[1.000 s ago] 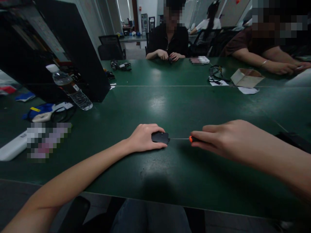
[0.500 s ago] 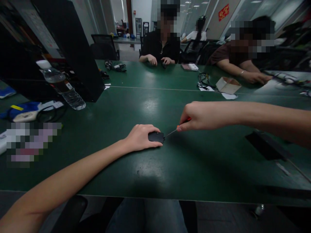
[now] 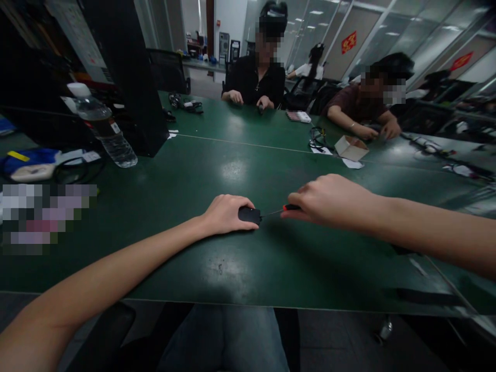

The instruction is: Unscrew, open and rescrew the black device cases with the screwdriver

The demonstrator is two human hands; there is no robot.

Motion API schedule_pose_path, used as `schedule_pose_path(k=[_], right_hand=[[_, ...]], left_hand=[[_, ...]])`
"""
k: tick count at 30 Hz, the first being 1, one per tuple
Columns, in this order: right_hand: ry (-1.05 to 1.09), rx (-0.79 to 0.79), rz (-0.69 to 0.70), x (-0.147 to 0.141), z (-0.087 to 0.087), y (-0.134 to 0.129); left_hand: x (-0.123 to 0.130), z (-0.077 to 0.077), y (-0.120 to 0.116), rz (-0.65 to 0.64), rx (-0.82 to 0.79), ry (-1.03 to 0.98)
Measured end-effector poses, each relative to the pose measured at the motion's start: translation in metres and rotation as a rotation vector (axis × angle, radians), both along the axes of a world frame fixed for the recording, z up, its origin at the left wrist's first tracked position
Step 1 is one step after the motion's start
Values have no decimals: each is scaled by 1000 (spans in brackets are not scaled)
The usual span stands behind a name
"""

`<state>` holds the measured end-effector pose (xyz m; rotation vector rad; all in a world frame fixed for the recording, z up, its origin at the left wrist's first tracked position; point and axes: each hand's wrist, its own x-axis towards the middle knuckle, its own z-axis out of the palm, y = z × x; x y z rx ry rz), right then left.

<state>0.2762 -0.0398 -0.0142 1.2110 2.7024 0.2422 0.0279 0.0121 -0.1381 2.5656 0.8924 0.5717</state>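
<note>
My left hand (image 3: 227,214) is closed around a small black computer mouse (image 3: 250,215), pressing it on the green table (image 3: 163,268). Its thumb and fingers lie along the two long sides. From the right, my right hand (image 3: 315,199) grips a screwdriver (image 3: 289,207) with a black and red handle, partly hidden by the fingers. The thin metal shaft runs almost level to the left. Its tip reaches the mouse's right end; whether it touches a screw is too small to tell.
To the left, a tilted water bottle (image 3: 106,129) stands by a black cabinet (image 3: 127,77). Farther off are a small open box (image 3: 351,148), cables (image 3: 318,137) and papers. Two people sit across the table with their hands on small items. A dark flat item lies partly under my right forearm.
My right hand has turned, with its wrist lower, and the screwdriver shaft lies flatter. The left hand keeps hold of the mouse. The view has shifted slightly to the right.
</note>
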Motion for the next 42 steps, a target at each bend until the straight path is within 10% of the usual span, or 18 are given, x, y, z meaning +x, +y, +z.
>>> schedule_pose_path(k=[4, 9, 16, 27, 34, 42], right_hand=[[328, -487, -484, 13, -15, 8], [573, -852, -725, 22, -39, -4], [329, -279, -328, 30, -60, -13], [305, 22, -50, 24, -143, 15], [337, 114, 29, 19, -152, 56], [422, 140, 66, 15, -154, 45]], left_hand=[[-1, 0, 1, -34, 20, -2], [-2, -2, 3, -25, 31, 1], [-3, -2, -2, -2, 13, -11], [-8, -14, -2, -91, 34, -240], [-13, -16, 2, -138, -9, -310], [-19, -12, 5, -194, -72, -349]])
